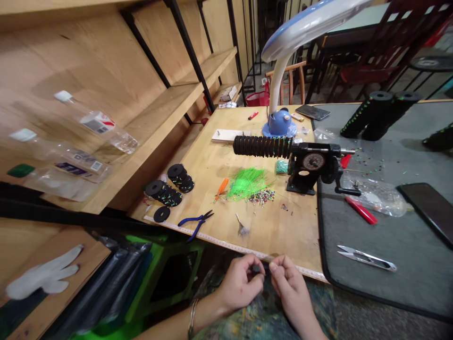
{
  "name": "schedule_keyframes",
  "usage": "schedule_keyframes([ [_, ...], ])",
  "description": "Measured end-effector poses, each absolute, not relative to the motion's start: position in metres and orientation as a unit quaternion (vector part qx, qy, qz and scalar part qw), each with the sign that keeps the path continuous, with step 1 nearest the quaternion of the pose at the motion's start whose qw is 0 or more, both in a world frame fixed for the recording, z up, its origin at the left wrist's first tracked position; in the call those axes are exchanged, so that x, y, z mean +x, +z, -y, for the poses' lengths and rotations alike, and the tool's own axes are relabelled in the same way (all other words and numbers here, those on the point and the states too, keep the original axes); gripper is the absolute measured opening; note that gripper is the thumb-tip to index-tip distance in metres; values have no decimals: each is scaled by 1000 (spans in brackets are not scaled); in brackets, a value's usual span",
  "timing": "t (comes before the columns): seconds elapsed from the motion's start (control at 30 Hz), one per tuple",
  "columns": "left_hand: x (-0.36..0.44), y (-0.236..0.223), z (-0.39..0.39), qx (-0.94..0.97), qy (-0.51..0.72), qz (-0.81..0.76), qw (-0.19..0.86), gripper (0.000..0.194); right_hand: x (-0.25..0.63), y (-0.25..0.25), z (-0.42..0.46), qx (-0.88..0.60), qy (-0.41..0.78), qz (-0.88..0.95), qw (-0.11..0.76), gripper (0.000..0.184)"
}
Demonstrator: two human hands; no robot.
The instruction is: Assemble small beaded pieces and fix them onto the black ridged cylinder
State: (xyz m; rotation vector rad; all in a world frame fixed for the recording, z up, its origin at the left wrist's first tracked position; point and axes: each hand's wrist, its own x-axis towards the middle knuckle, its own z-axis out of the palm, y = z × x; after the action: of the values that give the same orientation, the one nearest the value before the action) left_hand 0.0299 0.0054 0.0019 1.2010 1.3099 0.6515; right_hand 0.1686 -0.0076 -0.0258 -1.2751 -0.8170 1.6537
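My left hand [244, 281] and my right hand [288, 283] are close together over my lap, just below the table's front edge. Both have their fingers pinched. A small dark bit shows within the left fingers, too small to name; whatever sits in the right pinch is hidden. Beyond them on the wood lie a small bunch of metal pins [242, 227], blue-handled pliers [197, 223], a pile of green strands [249, 182], and mixed coloured beads [262, 196]. An orange tool [222, 187] lies beside the strands.
A hand-crank winder [309, 165] carries a row of black rings [262, 147]. Stacked black foam discs [163, 192] stand at the left. On the grey mat [347, 255] lie thread snips [367, 258] and a phone [428, 208]. A blue lamp base [279, 123] stands behind.
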Motion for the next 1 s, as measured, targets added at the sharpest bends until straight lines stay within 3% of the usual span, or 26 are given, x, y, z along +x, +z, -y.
schedule_keyframes([
  [0.53, 31, 10, -10, 558, 269, -582, 526, 11, 170, -23, 9, -510, 637, 391, 425, 41],
  [0.8, 15, 24, -21, 531, 314, -567, 546, 8, 177, -14, 5, -506, 599, 507, 357, 22],
  [1.0, 19, 24, -26, 457, 370, -536, 605, 20, 178, -12, 4, -521, 562, 522, 375, 19],
])
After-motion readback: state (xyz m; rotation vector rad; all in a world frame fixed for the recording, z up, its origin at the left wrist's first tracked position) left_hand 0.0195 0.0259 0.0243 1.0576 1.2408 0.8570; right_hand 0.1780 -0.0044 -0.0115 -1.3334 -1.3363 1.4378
